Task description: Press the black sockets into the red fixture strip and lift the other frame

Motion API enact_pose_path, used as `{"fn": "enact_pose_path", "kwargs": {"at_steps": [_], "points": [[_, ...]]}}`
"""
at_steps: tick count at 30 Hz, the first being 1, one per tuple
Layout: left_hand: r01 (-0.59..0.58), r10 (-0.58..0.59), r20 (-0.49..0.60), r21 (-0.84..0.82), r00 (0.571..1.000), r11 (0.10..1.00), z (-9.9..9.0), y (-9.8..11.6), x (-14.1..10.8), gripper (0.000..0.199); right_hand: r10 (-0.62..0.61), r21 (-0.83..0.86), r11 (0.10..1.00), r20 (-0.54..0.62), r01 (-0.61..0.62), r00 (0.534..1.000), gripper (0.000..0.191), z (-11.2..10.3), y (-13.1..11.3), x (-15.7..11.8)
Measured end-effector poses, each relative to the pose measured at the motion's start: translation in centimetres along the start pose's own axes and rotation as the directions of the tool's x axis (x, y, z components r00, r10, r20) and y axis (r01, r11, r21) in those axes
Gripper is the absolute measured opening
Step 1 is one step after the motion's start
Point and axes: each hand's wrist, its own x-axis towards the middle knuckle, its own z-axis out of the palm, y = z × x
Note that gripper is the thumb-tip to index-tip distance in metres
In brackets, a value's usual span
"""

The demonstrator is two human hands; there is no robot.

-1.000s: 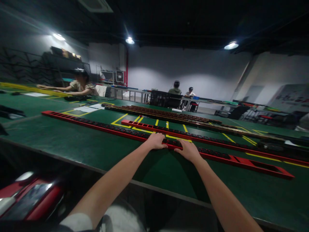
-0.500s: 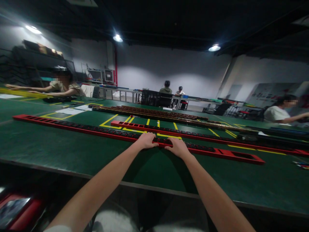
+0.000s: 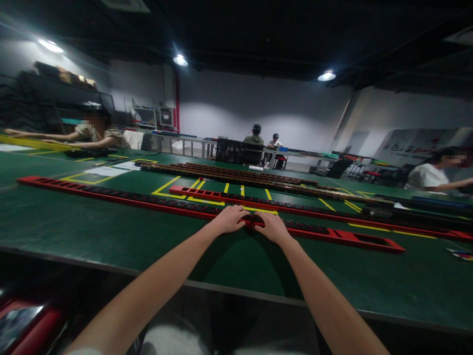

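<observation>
Hands (image 3: pixel 231 219) on red frame (image 3: pixel 199 213), well apart from table edge (image 3: pixel 244 293)

Stretch of near frame (image 3: pixel 192 212) under left hand (image 3: pixel 231 219) and right hand (image 3: pixel 272 227) hidden; firmness of grip unclear. Frame's black inserts (image 3: pixel 179 202) too small to identify. Far frame (image 3: pixel 318 212) cut off by right edge, yellow bar (image 3: pixel 37 142) by left. Right-side co-worker's (image 3: pixel 428 172) forearm cropped. Red object (image 3: pixel 40 328), bottom left, cropped, blurred. Wall lettering (image 3: pixel 410 148) unreadable.

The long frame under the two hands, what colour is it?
The long frame is red, with black pieces inside; the head view shows it.
</observation>
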Motion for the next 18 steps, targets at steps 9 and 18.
{"fn": "enact_pose_path", "kwargs": {"at_steps": [9, 18], "points": [[-0.086, 0.086, 0.001, -0.06, 0.996, 0.995, 0.24, 0.61, 0.19, 0.04, -0.022, -0.029, 0.999, 0.011, 0.022, 1.0, 0.049, -0.08, -0.03, -0.12], [-0.084, 0.085, 0.014, -0.05, 0.996, 0.995, 0.49, 0.92, 0.24, 0.044, -0.024, -0.032, 0.999, 0.0, 0.024, 1.0, 0.049, 0.13, 0.14, -0.11]]}}
